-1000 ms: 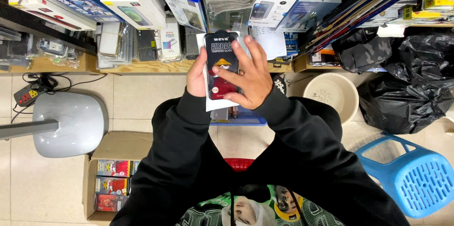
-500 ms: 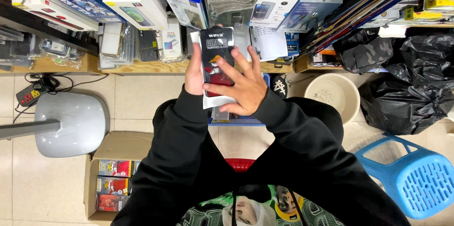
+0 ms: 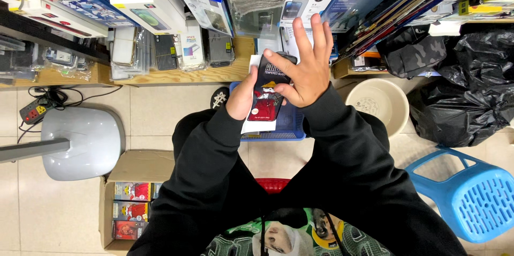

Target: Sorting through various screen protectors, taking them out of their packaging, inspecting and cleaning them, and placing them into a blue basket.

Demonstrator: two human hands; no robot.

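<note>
Shelf (image 3: 176, 76): wooden, at 12 o'clock, packed with boxed phone accessories.
Stool (image 3: 471, 192): blue plastic, at 4 o'clock.
Carton (image 3: 131, 197): open cardboard, at 8 o'clock, small packs inside.
Basket (image 3: 286, 125): blue, under the hands.
Package (image 3: 267, 95): flat black-and-red packet, centre, just above the basket.
Left hand (image 3: 241, 98): closed around the packet's left edge.
Right hand (image 3: 305, 68): thumb and forefinger pinch the packet's top; other fingers spread wide.

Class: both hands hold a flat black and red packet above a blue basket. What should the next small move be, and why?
Probably slide the packet clear of the white sleeve behind it. The left hand grips the lower edge, while the right hand pinches the top with thumb and forefinger, its other fingers spread free. The blue basket sits directly below.
</note>
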